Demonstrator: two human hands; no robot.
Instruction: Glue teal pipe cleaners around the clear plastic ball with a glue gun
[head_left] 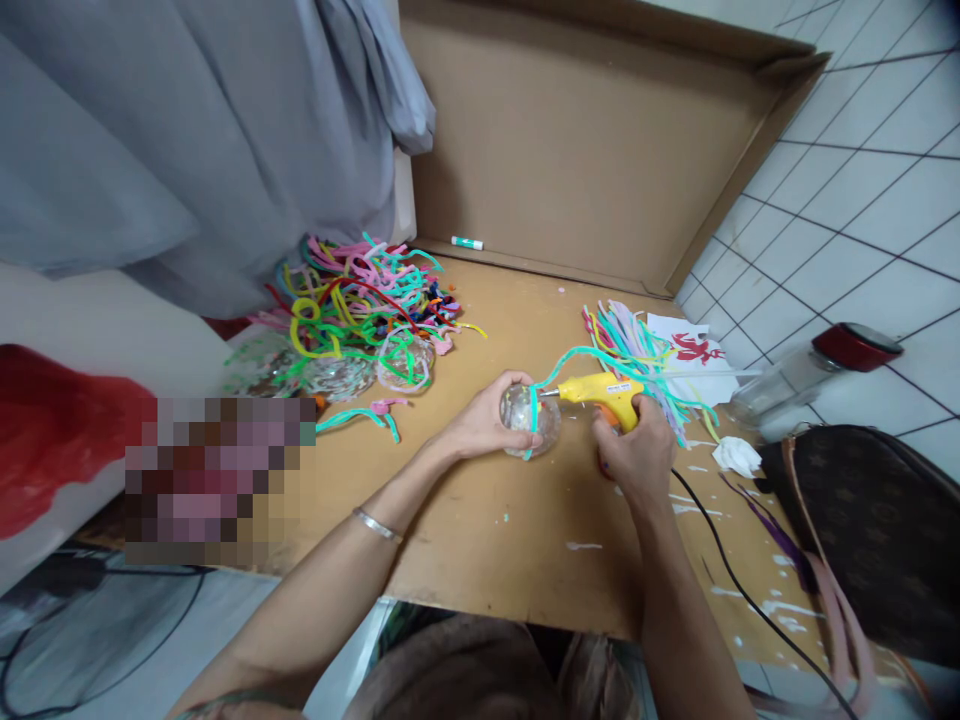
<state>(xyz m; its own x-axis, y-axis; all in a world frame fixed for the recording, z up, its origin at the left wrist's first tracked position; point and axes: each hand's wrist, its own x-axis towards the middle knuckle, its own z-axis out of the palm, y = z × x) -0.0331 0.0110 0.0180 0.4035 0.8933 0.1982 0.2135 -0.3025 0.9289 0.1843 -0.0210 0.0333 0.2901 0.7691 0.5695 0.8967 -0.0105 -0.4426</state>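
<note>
My left hand (491, 418) is closed around a clear round ball (549, 428), held above the tabletop. A turquoise pipe cleaner (576, 352) runs down across the ball, its long free end arching up and to the right. In my right hand (637, 445) is a yellow hot glue gun (604, 392) with an orange trigger, fingers wrapped around its handle. The metal nozzle points left and is at the pipe cleaner on the ball; whether it touches, I cannot tell. A black cord leads from the gun toward the lower right.
Several colourful pipe cleaners (360, 300) lie heaped at left beside clear balls (405, 362). Another bundle (622, 335) lies at right near white paper (697, 380), a bottle (787, 385), crumpled tissue (737, 456) and a dark bag (877, 530). A cardboard panel (600, 150) stands behind.
</note>
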